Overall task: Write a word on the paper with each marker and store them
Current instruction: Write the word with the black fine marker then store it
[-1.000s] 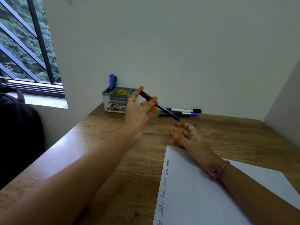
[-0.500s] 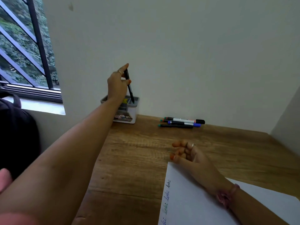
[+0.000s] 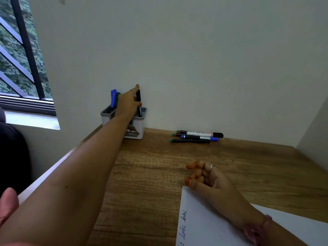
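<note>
My left hand (image 3: 128,102) reaches to the far left corner and grips a black marker (image 3: 138,102) upright, its lower end inside the right compartment of the grey and white holder (image 3: 137,122). A blue marker (image 3: 112,98) and a green one (image 3: 117,97) stand in the holder's left compartment. My right hand (image 3: 205,176) rests on the top edge of the white paper (image 3: 209,226), fingers loosely curled, holding nothing. Handwritten words run along the paper's left edge. Several markers (image 3: 197,136) lie together on the desk by the wall.
The wooden desk (image 3: 150,174) sits in a corner, with a white wall behind and on the right. A barred window (image 3: 19,55) is at the left. A dark bag (image 3: 12,157) sits beside the desk's left edge.
My left hand carried the black marker from above the desk middle to the holder and lowered its end into the right compartment. My right hand stayed on the paper.
</note>
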The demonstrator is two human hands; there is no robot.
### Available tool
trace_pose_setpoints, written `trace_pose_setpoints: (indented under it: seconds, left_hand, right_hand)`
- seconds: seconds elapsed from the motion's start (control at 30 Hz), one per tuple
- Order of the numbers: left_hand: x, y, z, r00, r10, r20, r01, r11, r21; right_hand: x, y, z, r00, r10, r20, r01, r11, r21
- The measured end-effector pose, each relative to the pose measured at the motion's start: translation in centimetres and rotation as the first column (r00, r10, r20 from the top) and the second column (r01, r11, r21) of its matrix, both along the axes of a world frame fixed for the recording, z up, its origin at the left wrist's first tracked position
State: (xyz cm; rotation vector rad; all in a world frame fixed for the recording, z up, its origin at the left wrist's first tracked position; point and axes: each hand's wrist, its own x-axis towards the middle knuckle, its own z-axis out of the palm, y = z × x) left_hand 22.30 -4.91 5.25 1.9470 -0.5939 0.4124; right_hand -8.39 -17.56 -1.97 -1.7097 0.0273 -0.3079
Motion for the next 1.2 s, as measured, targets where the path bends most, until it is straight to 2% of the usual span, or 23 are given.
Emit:
trace_pose_setpoints:
  seconds: [0.1, 0.2, 0.23, 0.37, 0.47, 0.57, 0.67, 0.8, 0.93, 1.1, 1.2]
  left_hand:
    - [0.7, 0.1, -0.1, 1.000, -0.002, 0.026, 0.000, 0.999, 0.051]
    - [0.8, 0.2, 0.1, 0.993, 0.090, 0.070, -0.103, 0.974, 0.204]
    - [0.6, 0.2, 0.2, 0.990, 0.111, 0.090, -0.126, 0.974, 0.186]
    - [-1.8, 0.2, 0.8, 0.978, 0.117, 0.175, -0.109, 0.992, -0.056]
    - [-4.2, -0.5, 1.1, 0.949, 0.055, 0.310, -0.040, 0.998, -0.054]
    - [-6.5, -1.7, -0.2, 0.913, -0.145, 0.381, 0.093, 0.984, 0.152]
    - [-8.6, -3.2, -2.4, 0.910, -0.323, 0.261, 0.208, 0.898, 0.387]
    - [-9.7, -4.5, -4.4, 0.936, -0.338, 0.103, 0.226, 0.797, 0.560]
    - [-10.1, -4.6, -5.2, 0.951, -0.300, 0.076, 0.182, 0.739, 0.649]
    - [-11.2, -4.3, -5.4, 0.945, -0.321, 0.064, 0.245, 0.821, 0.515]
    - [-12.5, -3.8, -5.1, 0.938, -0.346, 0.040, 0.320, 0.902, 0.291]
  right_hand:
    - [0.0, 0.1, 0.1, 1.000, -0.006, 0.001, 0.006, 1.000, 0.002]
    - [-0.1, 0.1, 0.1, 1.000, -0.010, 0.002, 0.010, 1.000, -0.001]
    - [-0.1, 0.1, 0.0, 1.000, -0.008, 0.000, 0.008, 1.000, -0.001]
    - [-0.1, 0.0, 0.0, 1.000, -0.006, -0.001, 0.006, 1.000, -0.013]
    - [-0.1, 0.0, 0.2, 1.000, 0.000, -0.004, 0.000, 0.999, -0.036]
    - [-0.3, 0.1, 0.1, 1.000, -0.012, -0.003, 0.011, 0.998, -0.058]
    - [-0.3, 0.1, 0.2, 1.000, -0.014, 0.002, 0.014, 0.997, -0.072]
    - [-0.2, 0.0, 0.1, 1.000, -0.015, 0.002, 0.015, 0.996, -0.084]
    - [-0.1, -0.2, 0.0, 1.000, -0.011, 0.005, 0.012, 0.995, -0.101]
    - [-0.1, -0.1, 0.1, 0.999, -0.006, 0.034, 0.009, 0.996, -0.091]
    - [-0.2, 0.1, 0.2, 0.997, -0.030, 0.072, 0.036, 0.997, -0.073]
